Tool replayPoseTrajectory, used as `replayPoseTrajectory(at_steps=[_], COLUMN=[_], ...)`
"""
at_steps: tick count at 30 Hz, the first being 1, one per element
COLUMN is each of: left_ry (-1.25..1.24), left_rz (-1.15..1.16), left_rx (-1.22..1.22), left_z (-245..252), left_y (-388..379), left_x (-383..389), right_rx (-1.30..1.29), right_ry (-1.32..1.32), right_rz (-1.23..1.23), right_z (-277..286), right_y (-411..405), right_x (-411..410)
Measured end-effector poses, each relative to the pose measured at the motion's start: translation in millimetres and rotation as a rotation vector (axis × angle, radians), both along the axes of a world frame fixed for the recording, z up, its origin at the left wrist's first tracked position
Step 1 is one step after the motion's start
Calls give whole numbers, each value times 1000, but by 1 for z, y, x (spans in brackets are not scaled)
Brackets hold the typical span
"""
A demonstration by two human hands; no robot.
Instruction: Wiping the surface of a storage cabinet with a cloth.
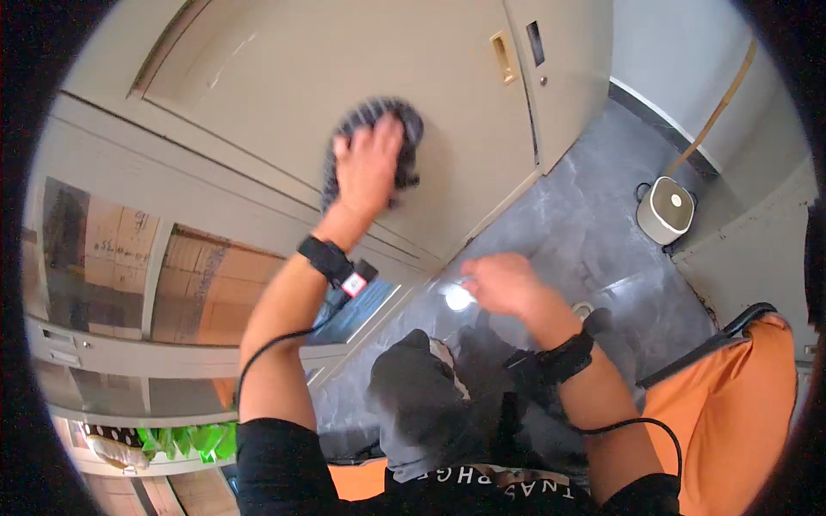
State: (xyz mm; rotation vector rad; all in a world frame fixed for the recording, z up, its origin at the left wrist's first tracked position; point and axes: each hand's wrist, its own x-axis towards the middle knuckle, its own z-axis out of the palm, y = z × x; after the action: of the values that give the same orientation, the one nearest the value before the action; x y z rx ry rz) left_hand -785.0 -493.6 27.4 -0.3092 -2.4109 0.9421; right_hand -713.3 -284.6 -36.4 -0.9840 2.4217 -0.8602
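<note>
My left hand (368, 171) presses a dark checked cloth (410, 129) against the beige cabinet door (271, 84), fingers spread over it. Cloth and fingers are blurred. Part of the cloth lies hidden under the palm. My right hand (503, 284) hangs in the air above the grey marbled floor (548, 226), with loosely bent fingers and nothing visible in it. Each wrist wears a black strap with a cable.
Recessed handle (504, 58) and lock (543, 81) sit on the cabinet's right side. Glass panes (213, 284) show cardboard boxes on the left. A lidded container (666, 209) stands on the floor by a bamboo pole (716, 116). Orange fabric (723, 413) is close at lower right.
</note>
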Motion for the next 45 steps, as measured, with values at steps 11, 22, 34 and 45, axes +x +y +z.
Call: replayPoseTrajectory(at_steps=[11,22,34,45], left_ry=[443,-608,-510,-275], left_rz=[158,374,331,115], left_rx=[-67,385,1693,706], left_z=[68,-33,-31,3], left_y=[-55,23,55,-1], left_x=[45,70,110,141], right_rx=[37,59,-546,-972], right_ry=[56,1,-553,-1157], right_rz=[45,-63,-333,-303], right_z=[1,-12,-45,-3], right_y=[2,-2,-36,-43], right_x=[1,-14,-18,-5])
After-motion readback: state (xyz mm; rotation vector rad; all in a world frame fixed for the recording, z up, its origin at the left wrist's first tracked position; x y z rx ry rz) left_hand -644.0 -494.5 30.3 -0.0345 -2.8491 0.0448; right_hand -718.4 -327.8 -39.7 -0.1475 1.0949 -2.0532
